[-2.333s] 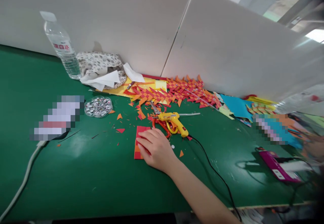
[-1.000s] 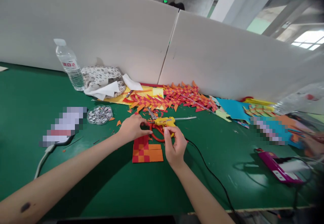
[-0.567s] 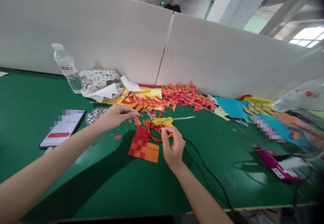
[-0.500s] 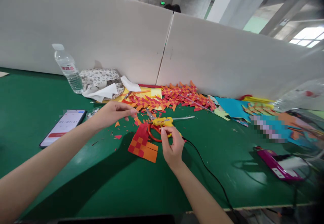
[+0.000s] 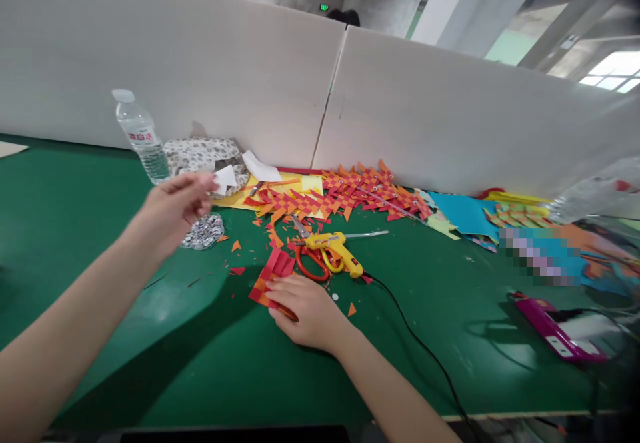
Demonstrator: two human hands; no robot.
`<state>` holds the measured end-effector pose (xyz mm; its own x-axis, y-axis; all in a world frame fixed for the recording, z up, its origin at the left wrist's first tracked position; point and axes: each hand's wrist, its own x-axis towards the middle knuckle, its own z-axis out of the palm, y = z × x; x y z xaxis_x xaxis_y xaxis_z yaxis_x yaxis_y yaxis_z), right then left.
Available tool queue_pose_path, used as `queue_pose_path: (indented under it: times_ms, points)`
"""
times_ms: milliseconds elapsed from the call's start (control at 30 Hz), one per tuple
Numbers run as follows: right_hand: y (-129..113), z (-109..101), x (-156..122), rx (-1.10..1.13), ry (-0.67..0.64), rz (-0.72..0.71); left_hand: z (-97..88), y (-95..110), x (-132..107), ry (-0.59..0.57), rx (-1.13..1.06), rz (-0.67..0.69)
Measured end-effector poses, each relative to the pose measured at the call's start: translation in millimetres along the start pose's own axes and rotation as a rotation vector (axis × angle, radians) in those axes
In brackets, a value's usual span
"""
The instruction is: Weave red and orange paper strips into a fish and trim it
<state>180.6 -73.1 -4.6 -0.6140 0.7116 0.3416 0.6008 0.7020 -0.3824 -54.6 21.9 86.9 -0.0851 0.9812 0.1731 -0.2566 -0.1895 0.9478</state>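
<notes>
Lays R grip [image 5: 310, 313] over woven red/orng paper [image 5: 271, 271] on green desk [image 5: 240, 376], partly covering it; can't tell if pinching or just pressing. Holds L grip [image 5: 173, 213] up in air, half-curled; can't tell if grasping anything. Has, beyond paper, yellow glue gun [image 5: 345, 252] across red-handled scissors [image 5: 301, 227], then pile of woven paper fish [image 5: 364, 188] by white partition [image 5: 420, 109], water btl [image 5: 143, 139] to far left.
</notes>
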Motion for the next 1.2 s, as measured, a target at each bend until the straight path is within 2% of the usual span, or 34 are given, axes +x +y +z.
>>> queue_pose_path:
  times_ms: [67, 133, 167, 233, 300, 367, 400, 467, 500, 567, 633, 700, 767, 833, 967, 1067, 1200]
  points:
    - [0, -1, 0, 0.002, 0.017, -0.006, -13.3, 4, 12, 0.211, -0.053, 0.061]
    - [0, -2, 0, 0.003, 0.030, -0.013, -24.3, 0, 19, 0.359, 0.002, 0.141]
    - [1, -2, 0, 0.001, 0.033, -0.020, -28.4, -5, 20, 0.371, 0.044, 0.157]
    - [2, -1, 0, -0.005, 0.039, -0.042, -33.0, -19, 18, 0.318, 0.171, 0.169]
    - [2, 0, 0, -0.024, 0.051, -0.076, -32.3, -37, 11, 0.288, 0.399, 0.186]
    - [1, 1, 0, -0.085, 0.065, -0.124, -26.3, -52, 2, 0.132, 0.675, 0.206]
    - [0, 2, 0, -0.133, 0.074, -0.155, -21.7, -58, -3, 0.034, 0.804, 0.263]
    - [-3, 1, 1, -0.235, 0.090, -0.225, -10.7, -65, -15, -0.248, 0.962, 0.420]
    - [-4, 0, 1, -0.273, 0.102, -0.253, -5.3, -67, -20, -0.370, 0.994, 0.452]
    - [-5, -1, 0, -0.290, 0.152, -0.279, 3.5, -68, -31, -0.656, 0.970, 0.449]
    - [-5, -2, 0, -0.222, 0.271, -0.225, 7.7, -68, -38, -0.903, 0.831, 0.364]
    - [-4, -2, 0, -0.092, 0.438, -0.074, 7.8, -69, -42, -1.017, 0.672, 0.288]
    - [-4, -3, 2, 0.062, 0.590, 0.108, 6.6, -73, -43, -0.974, 0.620, 0.248]
    - [-6, -5, 7, 0.188, 0.653, 0.240, 6.2, -77, -41, -0.863, 0.631, 0.235]
    - [-11, -14, 21, 0.272, 0.549, 0.352, 7.0, -79, -37, -0.732, 0.584, 0.187]
    - [-12, -22, 31, 0.258, 0.497, 0.343, 5.9, -77, -35, -0.674, 0.604, 0.153]
    - [-12, -27, 42, 0.262, 0.429, 0.331, 4.3, -75, -33, -0.631, 0.665, 0.172]
